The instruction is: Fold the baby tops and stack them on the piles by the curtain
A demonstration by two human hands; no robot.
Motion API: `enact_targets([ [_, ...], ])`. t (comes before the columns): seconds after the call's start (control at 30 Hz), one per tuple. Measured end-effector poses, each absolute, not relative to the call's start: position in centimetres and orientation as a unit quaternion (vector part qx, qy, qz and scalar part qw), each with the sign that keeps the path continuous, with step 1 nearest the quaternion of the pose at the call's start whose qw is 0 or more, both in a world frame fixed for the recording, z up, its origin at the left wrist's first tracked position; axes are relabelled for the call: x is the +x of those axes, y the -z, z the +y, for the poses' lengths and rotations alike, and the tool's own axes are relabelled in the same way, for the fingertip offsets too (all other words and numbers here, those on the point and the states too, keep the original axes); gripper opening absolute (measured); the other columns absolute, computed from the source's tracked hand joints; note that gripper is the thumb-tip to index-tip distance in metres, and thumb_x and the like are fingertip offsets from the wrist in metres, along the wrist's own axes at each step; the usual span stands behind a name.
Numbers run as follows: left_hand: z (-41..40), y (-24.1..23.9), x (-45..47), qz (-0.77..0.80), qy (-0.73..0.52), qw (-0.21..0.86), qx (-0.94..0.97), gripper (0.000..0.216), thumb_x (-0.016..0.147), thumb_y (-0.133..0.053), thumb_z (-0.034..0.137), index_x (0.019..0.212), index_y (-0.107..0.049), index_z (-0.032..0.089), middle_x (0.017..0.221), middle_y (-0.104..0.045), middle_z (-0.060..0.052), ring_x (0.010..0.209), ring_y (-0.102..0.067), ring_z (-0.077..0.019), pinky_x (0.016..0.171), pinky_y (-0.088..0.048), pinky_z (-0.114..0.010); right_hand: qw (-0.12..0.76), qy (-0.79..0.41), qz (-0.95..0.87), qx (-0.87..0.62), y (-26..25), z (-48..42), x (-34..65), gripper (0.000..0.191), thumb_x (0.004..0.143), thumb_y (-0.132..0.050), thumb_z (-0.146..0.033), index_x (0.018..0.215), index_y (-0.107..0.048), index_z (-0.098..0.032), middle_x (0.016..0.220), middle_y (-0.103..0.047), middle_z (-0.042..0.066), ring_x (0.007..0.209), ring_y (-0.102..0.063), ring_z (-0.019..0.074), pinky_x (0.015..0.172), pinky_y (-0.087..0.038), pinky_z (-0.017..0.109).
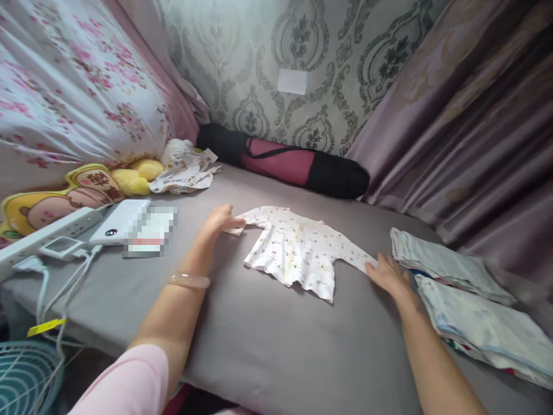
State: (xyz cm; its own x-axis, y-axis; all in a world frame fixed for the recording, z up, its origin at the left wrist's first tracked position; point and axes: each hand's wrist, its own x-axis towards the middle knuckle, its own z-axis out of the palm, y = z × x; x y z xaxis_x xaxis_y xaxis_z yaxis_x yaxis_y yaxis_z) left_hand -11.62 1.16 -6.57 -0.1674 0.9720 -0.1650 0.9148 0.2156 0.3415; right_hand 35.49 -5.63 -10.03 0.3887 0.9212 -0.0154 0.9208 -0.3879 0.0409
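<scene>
The left hand [219, 219] lay flat, fingers spread, on one sleeve of the baby shirt [294, 248]; the right hand [387, 273], likewise open, pressed the opposite sleeve.

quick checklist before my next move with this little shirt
1. Shirt spread out on the bed sheet: ok.
2. Left hand at one sleeve end: ok.
3. Right hand at the other sleeve end: ok.
4. Sleeves lying smooth: not ok, the cuff by the left hand looks turned over.
5. Folded stacks apart from the shirt: ok.
6. Either hand's grip closed on the cloth: cannot tell.
</scene>
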Motion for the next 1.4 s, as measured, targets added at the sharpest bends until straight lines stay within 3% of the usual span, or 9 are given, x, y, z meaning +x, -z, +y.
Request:
enact_targets([
  [0.2, 0.7, 7.5, -12.9, 0.776, -0.069, 0.223, 0.585, 0.045, 0.067, -0.072, 0.051, 0.098, -0.062, 0.021, 0.099, -0.073, -0.008, 0.093, -0.066, -0.0267, 0.07, -0.045, -0.028, -0.078, 0.016, 0.686, 0.723, 8.1, -2.0, 26.2, 0.049, 0.094, -0.042, -0.03, 0.138, -0.05, -0.012, 0.145, -0.05, 0.016, 0.133, -0.046, 0.0275, 0.111, -0.031, 0.039],
  [0.33, 0.7, 7.5, -12.2, 0.756, -0.061, 0.255, 0.6, 0.027, 0.072, -0.066, 0.042, 0.087, -0.061, 0.021, 0.077, -0.069, -0.002, 0.081, -0.065, -0.024, 0.068, -0.043, -0.029, -0.112, 0.099, 0.741, 0.655, 8.1, 0.9, 18.7, 0.045, 0.094, -0.043, -0.03, 0.135, -0.054, -0.013, 0.141, -0.055, 0.014, 0.131, -0.048, 0.0256, 0.111, -0.032, 0.035],
  [0.43, 0.8, 7.1, -11.4, 0.724, -0.135, 0.17, 0.655, 0.013, 0.079, -0.056, 0.029, 0.087, -0.062, 0.021, 0.088, -0.069, -0.004, 0.093, -0.062, -0.0252, 0.082, -0.041, -0.034, -0.123, 0.149, 0.755, 0.626, 8.2, 2.9, 14.2, 0.048, 0.093, -0.044, -0.028, 0.138, -0.051, -0.013, 0.143, -0.052, 0.014, 0.131, -0.048, 0.0245, 0.111, -0.032, 0.033],
  [0.6, 1.0, 7.5, -10.9, 0.703, -0.272, -0.078, 0.653, 0.034, 0.077, -0.047, 0.008, 0.103, -0.064, 0.022, 0.114, -0.061, -0.013, 0.115, -0.049, -0.0287, 0.097, -0.031, -0.044, -0.162, 0.131, 0.78, 0.59, 9.2, 4.7, 9.5, 0.049, 0.098, -0.033, -0.025, 0.142, -0.045, -0.011, 0.15, -0.043, 0.015, 0.14, -0.036, 0.0223, 0.116, -0.024, 0.035],
  [0.73, 1.0, 9.2, -12.3, 0.8, -0.168, -0.007, 0.576, 0.03, 0.08, -0.046, 0.012, 0.097, -0.069, 0.021, 0.115, -0.06, -0.018, 0.111, -0.049, -0.0352, 0.089, -0.036, -0.048, -0.114, 0.165, 0.784, 0.588, 10.5, 4.3, 7.7, 0.057, 0.101, -0.027, -0.038, 0.151, -0.033, -0.012, 0.162, -0.02, 0.016, 0.15, -0.014, 0.0268, 0.119, -0.011, 0.047],
  [0.83, 1.1, 9.8, -13.3, 0.833, -0.136, 0.035, 0.536, 0.03, 0.083, -0.044, 0.016, 0.098, -0.07, 0.02, 0.117, -0.061, -0.019, 0.113, -0.05, -0.0379, 0.089, -0.038, -0.051, -0.082, 0.168, 0.786, 0.589, 11.3, 3.8, 7.3, 0.061, 0.101, -0.022, -0.043, 0.153, -0.028, -0.013, 0.163, -0.013, 0.016, 0.151, -0.007, 0.0275, 0.119, -0.003, 0.05],
  [1.07, 2.1, 9.0, -13.7, 0.858, -0.243, 0.15, 0.427, 0.044, 0.094, -0.03, 0.026, 0.129, -0.053, 0.013, 0.118, -0.064, -0.021, 0.116, -0.057, -0.0342, 0.097, -0.038, -0.046, -0.066, 0.143, 0.788, 0.596, 11.6, 3.7, 7.1, 0.06, 0.101, -0.021, -0.04, 0.154, -0.027, -0.013, 0.164, -0.013, 0.015, 0.151, -0.007, 0.0268, 0.119, -0.002, 0.049],
  [1.23, 3.2, 9.8, -13.6, 0.844, -0.169, 0.13, 0.492, 0.045, 0.088, -0.045, 0.041, 0.12, -0.059, 0.012, 0.13, -0.058, -0.023, 0.126, -0.049, -0.038, 0.103, -0.035, -0.048, -0.079, 0.134, 0.787, 0.597, 11.8, 3.6, 7.0, 0.06, 0.1, -0.022, -0.039, 0.154, -0.028, -0.013, 0.163, -0.015, 0.014, 0.15, -0.009, 0.0269, 0.119, -0.003, 0.049],
  [1.4, 4.2, 9.5, -14.2, 0.834, -0.151, 0.162, 0.505, 0.027, 0.081, -0.054, 0.026, 0.105, -0.064, 0.019, 0.121, -0.064, -0.015, 0.119, -0.055, -0.0336, 0.095, -0.042, -0.042, -0.089, 0.131, 0.786, 0.598, 11.7, 3.5, 7.0, 0.06, 0.099, -0.024, -0.036, 0.154, -0.028, -0.013, 0.163, -0.018, 0.015, 0.15, -0.011, 0.0263, 0.119, -0.002, 0.048],
])
